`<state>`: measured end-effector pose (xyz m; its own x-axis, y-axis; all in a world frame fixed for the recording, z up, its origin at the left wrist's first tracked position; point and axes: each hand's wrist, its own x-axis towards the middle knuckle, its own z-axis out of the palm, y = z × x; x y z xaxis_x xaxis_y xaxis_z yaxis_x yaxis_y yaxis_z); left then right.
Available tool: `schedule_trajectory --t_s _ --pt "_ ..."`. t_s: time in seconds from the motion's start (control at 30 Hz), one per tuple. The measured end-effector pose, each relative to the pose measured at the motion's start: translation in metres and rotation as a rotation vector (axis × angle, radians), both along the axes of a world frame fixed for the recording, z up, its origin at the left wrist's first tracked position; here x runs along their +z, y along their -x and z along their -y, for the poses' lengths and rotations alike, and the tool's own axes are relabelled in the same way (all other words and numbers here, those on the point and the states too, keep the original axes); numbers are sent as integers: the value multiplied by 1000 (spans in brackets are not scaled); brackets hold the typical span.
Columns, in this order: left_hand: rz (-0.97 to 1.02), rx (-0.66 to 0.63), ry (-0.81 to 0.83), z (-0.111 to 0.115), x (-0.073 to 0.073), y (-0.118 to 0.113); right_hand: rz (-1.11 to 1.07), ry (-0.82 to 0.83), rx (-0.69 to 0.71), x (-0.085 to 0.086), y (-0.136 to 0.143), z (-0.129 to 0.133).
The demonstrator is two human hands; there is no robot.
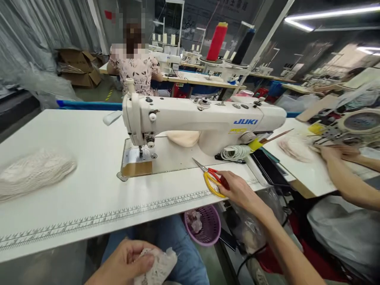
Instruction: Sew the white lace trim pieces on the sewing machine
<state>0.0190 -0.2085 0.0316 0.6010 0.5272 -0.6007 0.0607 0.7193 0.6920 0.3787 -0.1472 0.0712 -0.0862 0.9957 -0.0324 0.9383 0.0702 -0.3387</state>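
Observation:
Low in front of my lap, my left hand (135,259) pinches a piece of white lace (158,267) between thumb and fingers. My right hand (236,189) is at the table's front edge, its fingers closed on the handles of a pair of scissors (212,180) with one red and one yellow grip. The blades point away to the left, towards the white sewing machine (184,114). Under the machine's needle lies a metal plate (138,154) with a brown patch. A stack of white lace pieces (35,172) rests on the table's left side.
A printed ruler (118,215) runs along the table's front edge. Beside the machine's base are a coil of white cord (235,152) and a dark phone-like slab (268,166). A purple basket (209,235) with scraps stands below. A co-worker's hands (332,156) are at the right-hand table.

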Motion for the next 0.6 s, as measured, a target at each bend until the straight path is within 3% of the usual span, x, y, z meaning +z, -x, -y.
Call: schedule_trajectory --t_s 0.17,0.3,0.43,0.6 --pt "51 4 13 0 0 2 -117 34 125 14 10 31" --pt "58 -10 38 0 3 3 -369 131 103 19 46 60" --pt "44 9 34 2 4 3 -482 321 147 15 84 87" --pt "47 12 -1 6 0 6 -434 466 223 1 98 99"
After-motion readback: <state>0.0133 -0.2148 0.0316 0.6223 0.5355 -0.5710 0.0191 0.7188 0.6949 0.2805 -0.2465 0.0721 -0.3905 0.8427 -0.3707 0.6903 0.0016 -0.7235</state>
